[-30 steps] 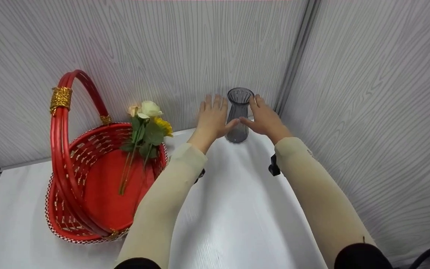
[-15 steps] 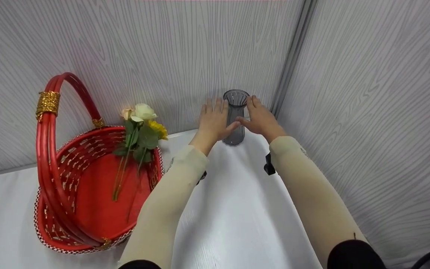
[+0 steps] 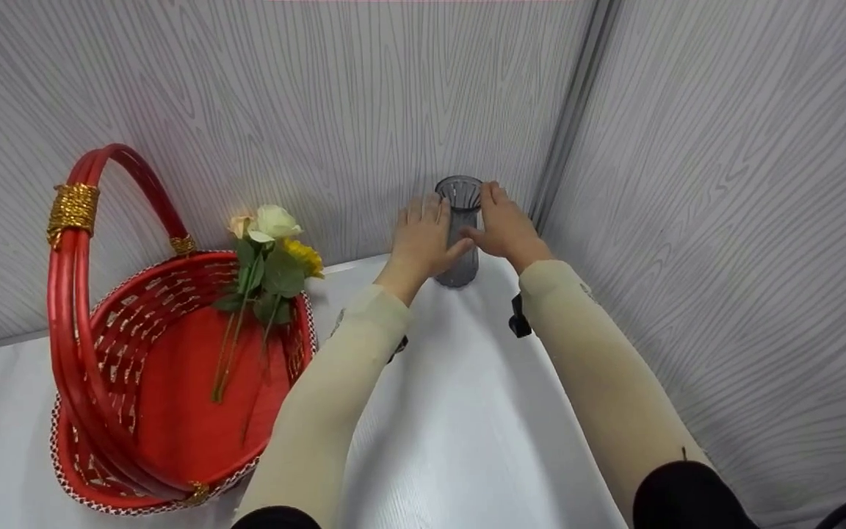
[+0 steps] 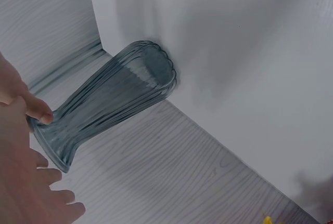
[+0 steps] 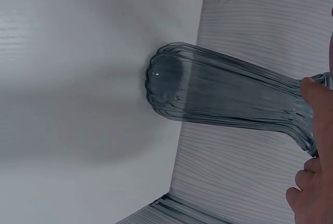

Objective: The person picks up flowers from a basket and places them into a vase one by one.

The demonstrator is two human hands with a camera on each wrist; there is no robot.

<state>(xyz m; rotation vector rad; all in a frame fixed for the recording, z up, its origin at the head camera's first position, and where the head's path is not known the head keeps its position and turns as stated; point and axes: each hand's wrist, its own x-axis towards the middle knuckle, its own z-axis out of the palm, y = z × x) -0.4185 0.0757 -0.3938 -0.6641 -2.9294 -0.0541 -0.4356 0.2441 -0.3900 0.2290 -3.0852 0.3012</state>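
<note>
A grey fluted glass vase (image 3: 458,275) stands upright near the back corner of the white table, flared at its mouth. My left hand (image 3: 421,239) is at its left side, fingers extended, overlapping the rim in the head view. On the other side, my right hand (image 3: 505,228) has straight fingers right at the rim. Both thumbs reach across the near face of the vase (image 4: 109,96), tips close together. In the right wrist view, a thumb lies by the neck of the vase (image 5: 229,89). Neither hand curls around the glass.
A red woven basket (image 3: 173,382) with a tall handle stands at the left. Cut flowers lie in it, among them a white rose (image 3: 275,222) and a yellow bloom (image 3: 305,257). Wood-grain panels (image 3: 364,95) rise behind and at right.
My right hand has come slightly leftward, and the left hand overlaps the vase more. The head view has shifted, so the basket and vase sit farther left.
</note>
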